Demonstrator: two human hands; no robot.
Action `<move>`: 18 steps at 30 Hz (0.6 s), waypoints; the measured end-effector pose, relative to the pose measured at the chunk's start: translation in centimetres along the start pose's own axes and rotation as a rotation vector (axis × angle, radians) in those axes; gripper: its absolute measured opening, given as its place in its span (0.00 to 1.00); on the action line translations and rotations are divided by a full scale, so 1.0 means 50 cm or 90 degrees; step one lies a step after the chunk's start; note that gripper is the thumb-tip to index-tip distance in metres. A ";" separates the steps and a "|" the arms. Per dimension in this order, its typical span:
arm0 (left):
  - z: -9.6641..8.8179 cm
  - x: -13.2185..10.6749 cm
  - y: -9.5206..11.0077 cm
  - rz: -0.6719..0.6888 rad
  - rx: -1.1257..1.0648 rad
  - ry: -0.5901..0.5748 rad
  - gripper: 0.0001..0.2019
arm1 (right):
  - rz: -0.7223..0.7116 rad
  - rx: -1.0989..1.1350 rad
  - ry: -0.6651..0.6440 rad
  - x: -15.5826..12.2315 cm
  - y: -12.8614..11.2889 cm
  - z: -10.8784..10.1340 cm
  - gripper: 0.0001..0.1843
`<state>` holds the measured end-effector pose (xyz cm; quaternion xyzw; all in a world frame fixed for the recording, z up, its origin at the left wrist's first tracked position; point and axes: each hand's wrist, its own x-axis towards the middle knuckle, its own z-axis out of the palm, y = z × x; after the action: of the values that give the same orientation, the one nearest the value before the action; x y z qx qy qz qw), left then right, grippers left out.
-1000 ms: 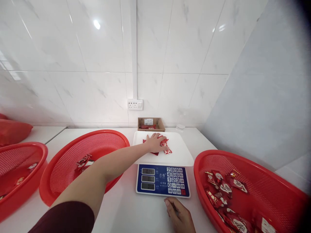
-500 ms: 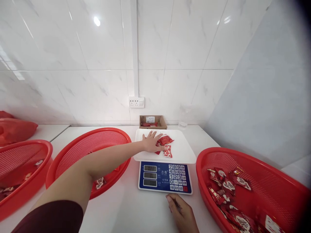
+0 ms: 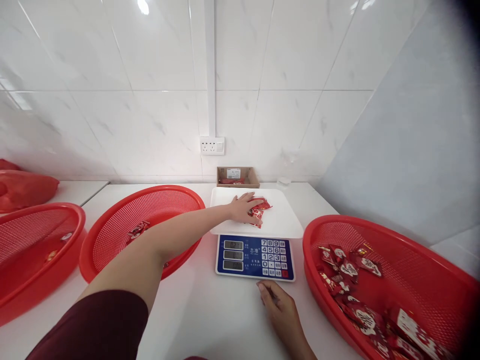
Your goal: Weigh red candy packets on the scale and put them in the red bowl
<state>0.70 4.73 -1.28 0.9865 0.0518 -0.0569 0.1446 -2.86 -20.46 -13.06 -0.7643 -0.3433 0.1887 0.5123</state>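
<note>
My left hand (image 3: 243,208) lies on the white pan (image 3: 279,220) of a digital scale, fingers apart over several small red printed packets (image 3: 258,215). The palm and fingers hide part of these packets; their right ends stick out between the thumb and fingers. Below the pan is the scale's blue keypad panel (image 3: 255,257) with three displays. On the white table just in front of the scale rests my right hand (image 3: 276,302), loosely curled closed, with nothing visible in it.
To the right stands a red basket (image 3: 313,225) with many red packets inside. Two red baskets, a nearer one (image 3: 90,245) and another (image 3: 80,225), stand on the left, holding a few packets. Behind the scale is a cardboard box (image 3: 249,176) against the tiled wall. A red bag (image 3: 28,191) lies far left.
My left hand has shifted slightly right over the packets, which now sit bunched closer together. The top display's digits have changed. My right hand stays by the scale; the view has tilted down a little.
</note>
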 end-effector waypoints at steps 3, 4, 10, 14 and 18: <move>0.001 -0.014 -0.009 0.002 0.006 0.004 0.44 | -0.010 0.006 0.000 0.001 0.002 0.000 0.17; 0.002 -0.018 -0.010 0.002 0.010 0.006 0.43 | -0.010 0.005 0.000 0.001 0.002 0.000 0.17; -0.003 -0.022 -0.015 0.004 0.001 0.001 0.43 | -0.002 -0.003 -0.010 0.000 -0.001 0.001 0.18; -0.018 -0.049 -0.015 -0.021 -0.044 0.042 0.40 | -0.007 0.007 -0.002 -0.001 -0.005 -0.001 0.18; -0.032 -0.126 -0.021 -0.044 -0.053 0.065 0.35 | -0.013 0.009 -0.009 -0.001 -0.008 -0.003 0.18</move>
<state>-5.48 5.66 0.74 0.9789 0.0958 -0.0096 0.1803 -2.92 -20.49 -12.63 -0.7557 -0.3538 0.1913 0.5168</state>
